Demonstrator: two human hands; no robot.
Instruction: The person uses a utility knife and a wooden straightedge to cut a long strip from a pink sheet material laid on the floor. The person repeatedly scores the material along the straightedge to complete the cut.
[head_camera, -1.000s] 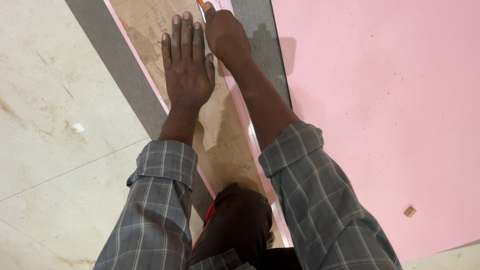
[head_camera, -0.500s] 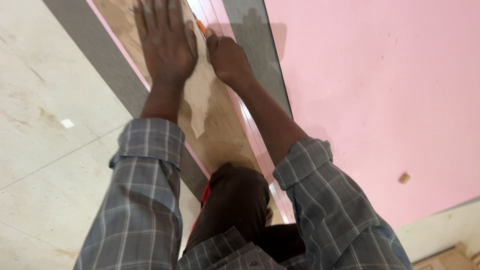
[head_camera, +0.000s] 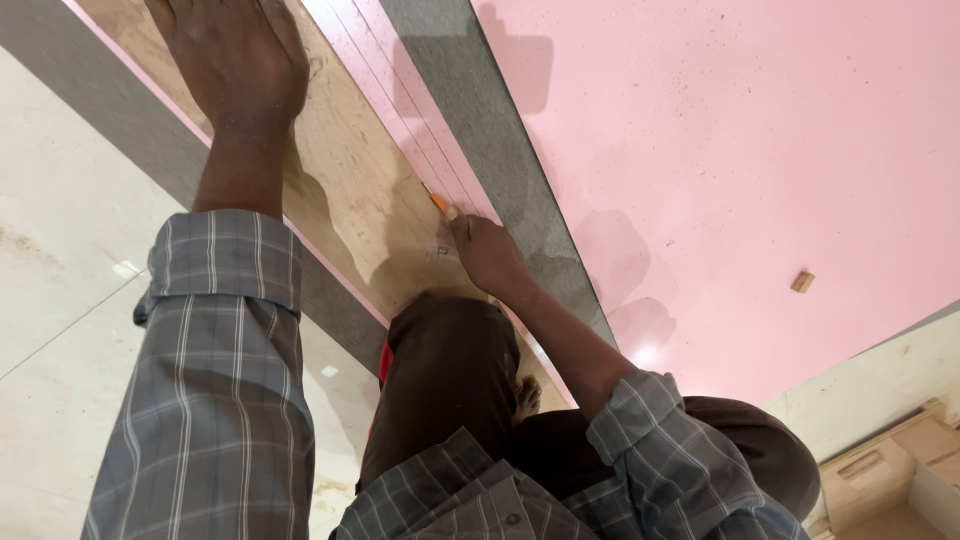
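Person is kneeling on pale tiled floor (head_camera: 60, 300), dark trouser knee (head_camera: 450, 370) resting on long tan plywood strip (head_camera: 340, 180). Right hand (head_camera: 485, 250) is gripping orange pencil (head_camera: 440, 205), now drawn back nearer knee than half second earlier, tip at strip's pink laminate edge (head_camera: 395, 100). Left hand (head_camera: 235, 60) is pressing flat, fingers spread, holding strip steady farther up. Large pink laminate sheet (head_camera: 750, 150) is lying beyond; small wood chip (head_camera: 802, 281) on it.

A small wooden block (head_camera: 802, 281) lies on the pink sheet (head_camera: 740, 150), beside pale floor tiles (head_camera: 60, 300).
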